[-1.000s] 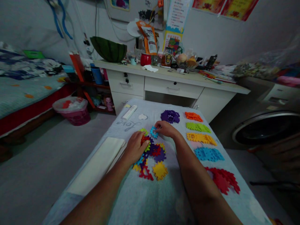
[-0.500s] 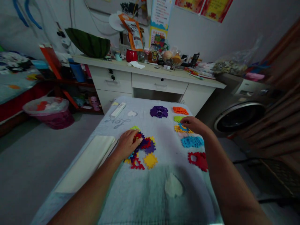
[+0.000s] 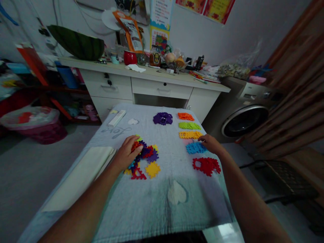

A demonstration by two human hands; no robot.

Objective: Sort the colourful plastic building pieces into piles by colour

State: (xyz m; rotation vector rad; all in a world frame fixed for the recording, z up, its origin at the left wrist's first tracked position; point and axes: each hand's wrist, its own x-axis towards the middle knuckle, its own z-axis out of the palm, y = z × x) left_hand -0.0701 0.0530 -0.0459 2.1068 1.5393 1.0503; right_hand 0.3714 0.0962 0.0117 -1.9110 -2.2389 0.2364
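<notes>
While the left hand (image 3: 128,154) stays open on mixed pieces (image 3: 146,158), right hand (image 3: 212,144), grip unclear, reaches blue pile (image 3: 194,148).

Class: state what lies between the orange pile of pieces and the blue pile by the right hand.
Head view: between orange pile and blue pile lie a green pile, then a yellow pile.

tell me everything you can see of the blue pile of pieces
The blue pile is a small flat heap of bright blue, notch-edged tiles, plastic or foam by the look. It lies on the pale towel between the yellow pile behind and the red pile in front. The right hand rests its fingertips on its right edge.
</notes>
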